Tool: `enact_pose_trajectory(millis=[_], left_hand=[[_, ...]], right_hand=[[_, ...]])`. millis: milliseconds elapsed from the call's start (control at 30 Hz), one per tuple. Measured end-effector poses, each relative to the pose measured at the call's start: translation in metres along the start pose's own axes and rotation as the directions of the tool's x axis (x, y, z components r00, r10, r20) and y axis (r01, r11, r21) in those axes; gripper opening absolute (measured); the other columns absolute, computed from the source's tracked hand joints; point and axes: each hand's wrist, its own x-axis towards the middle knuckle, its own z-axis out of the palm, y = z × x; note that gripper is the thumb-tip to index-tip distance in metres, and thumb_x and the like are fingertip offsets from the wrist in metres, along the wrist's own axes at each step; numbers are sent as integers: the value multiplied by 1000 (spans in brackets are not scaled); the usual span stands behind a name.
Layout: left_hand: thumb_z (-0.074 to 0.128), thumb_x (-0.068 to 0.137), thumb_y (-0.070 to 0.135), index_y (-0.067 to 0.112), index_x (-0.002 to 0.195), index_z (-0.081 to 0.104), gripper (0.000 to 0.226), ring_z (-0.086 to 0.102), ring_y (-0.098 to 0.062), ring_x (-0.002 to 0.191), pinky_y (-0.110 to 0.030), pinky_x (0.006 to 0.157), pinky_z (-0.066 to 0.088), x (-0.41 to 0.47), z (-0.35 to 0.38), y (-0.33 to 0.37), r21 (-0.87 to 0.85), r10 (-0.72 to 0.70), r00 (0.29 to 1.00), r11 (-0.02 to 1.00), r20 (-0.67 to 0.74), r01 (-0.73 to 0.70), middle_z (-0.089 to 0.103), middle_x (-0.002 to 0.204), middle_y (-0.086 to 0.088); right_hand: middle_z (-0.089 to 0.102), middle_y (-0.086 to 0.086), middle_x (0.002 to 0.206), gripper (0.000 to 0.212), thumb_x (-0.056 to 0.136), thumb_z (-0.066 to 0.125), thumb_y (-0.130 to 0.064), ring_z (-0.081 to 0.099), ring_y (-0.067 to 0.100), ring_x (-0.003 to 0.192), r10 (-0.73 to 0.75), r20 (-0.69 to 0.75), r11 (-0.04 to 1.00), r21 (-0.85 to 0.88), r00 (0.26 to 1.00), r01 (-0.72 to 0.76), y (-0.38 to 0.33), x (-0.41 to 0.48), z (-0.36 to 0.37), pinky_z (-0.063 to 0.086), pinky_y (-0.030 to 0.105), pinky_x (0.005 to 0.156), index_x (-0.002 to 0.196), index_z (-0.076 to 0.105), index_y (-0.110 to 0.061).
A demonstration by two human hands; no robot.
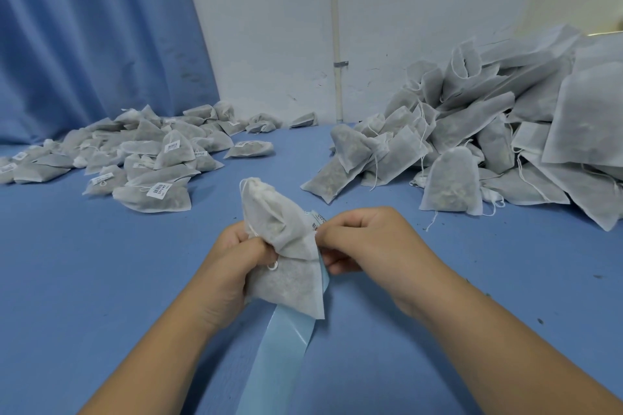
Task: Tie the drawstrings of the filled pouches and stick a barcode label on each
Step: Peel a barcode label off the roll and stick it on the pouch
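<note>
A white filled pouch (286, 266) with its neck gathered and tied stands between my hands above the blue table. My left hand (232, 266) grips its left side, fingers curled round the fabric and the drawstring. My right hand (360, 239) pinches the end of a pale blue label backing strip (279, 350) beside the pouch's right edge. A barcode label (318, 220) shows on the strip just above my right fingers. The strip hangs down from behind the pouch toward me.
A heap of tied, labelled pouches (135, 158) lies at the left. A larger heap of open, unlabelled pouches (488, 145) fills the right. A blue curtain (84, 37) hangs at the back left, and a white wall (371, 27) with a pipe is behind.
</note>
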Motion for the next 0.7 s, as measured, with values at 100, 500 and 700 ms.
enact_pose_trajectory(millis=[100,500,700], left_hand=[[60,39,20,11,60,65,23,53,-17,58,-22,53,42,-1,0,3,-36,-4,1000,999,-23,4,53,61,-6],[60,42,17,21,51,61,9,51,-10,51,-19,46,38,0,-3,7,-85,-57,983,995,-173,43,50,55,2],[66,52,15,15,70,72,19,62,-23,75,-38,74,42,3,-17,17,6,-73,969,997,-237,77,64,78,-9]], right_hand=[[68,2,64,13,82,63,-8,64,10,60,14,-35,999,42,999,-13,-1,1,-4,56,25,64,73,72,-4],[65,-2,60,13,83,57,-9,62,10,55,45,-273,980,197,961,10,-3,12,-29,49,23,52,74,67,-9],[69,0,69,14,85,58,-11,65,12,61,-61,-310,984,142,949,109,-5,11,-51,49,24,55,77,69,-11]])
